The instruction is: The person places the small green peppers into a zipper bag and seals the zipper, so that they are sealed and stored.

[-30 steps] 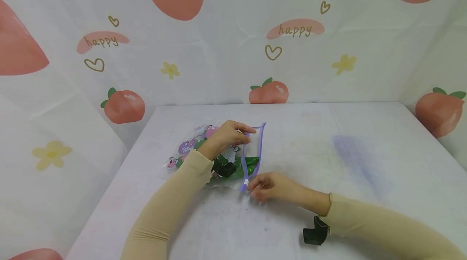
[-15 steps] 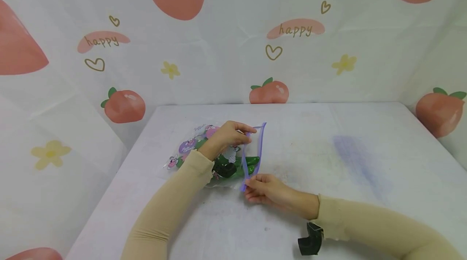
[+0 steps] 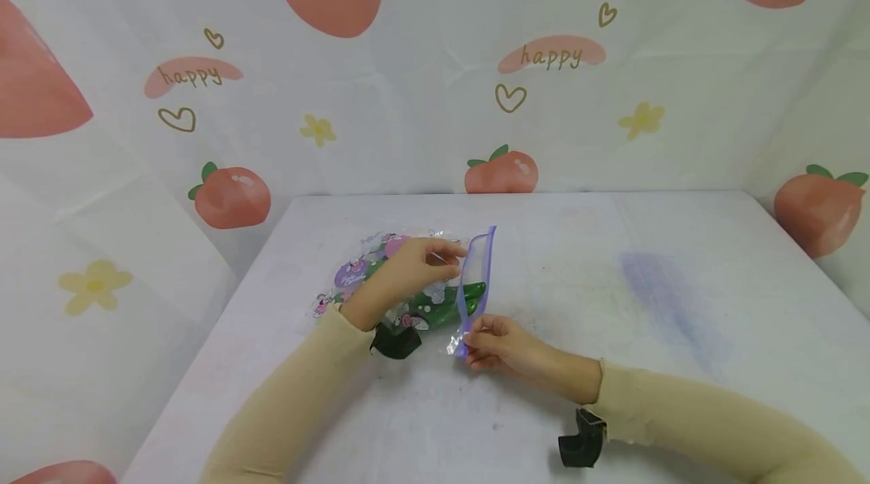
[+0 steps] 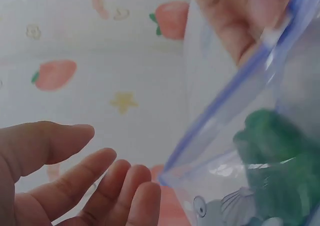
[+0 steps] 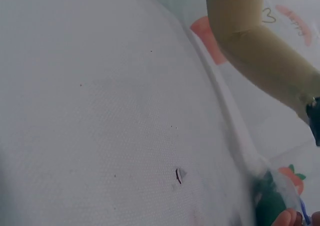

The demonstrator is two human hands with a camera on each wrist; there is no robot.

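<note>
A clear zip bag (image 3: pixel 350 272) with printed cartoon figures lies on the table, its purple zip strips (image 3: pixel 488 265) standing apart at the mouth. Inside are long, glossy green vegetables (image 3: pixel 438 312) that look like peppers, their tips near the mouth. My right hand (image 3: pixel 506 348) pinches the near corner of the zip edge. My left hand (image 3: pixel 408 269) hovers over the bag by the far part of the mouth. In the left wrist view the left hand's fingers (image 4: pixel 65 186) are extended with nothing between them and the thumb, beside the purple edge.
The bag rests on a white-covered table (image 3: pixel 578 242) with a faint purple stain (image 3: pixel 655 295) on the right. A white cloth backdrop (image 3: pixel 408 91) with peach prints rises behind. A black wrist mount (image 3: pixel 582 439) hangs under the right wrist, another (image 3: pixel 396 343) under the left.
My left hand has let go of the bag's far edge and drawn slightly left. My right hand closed on the near zip corner and shifted it a little right. The mouth strips moved slightly.
</note>
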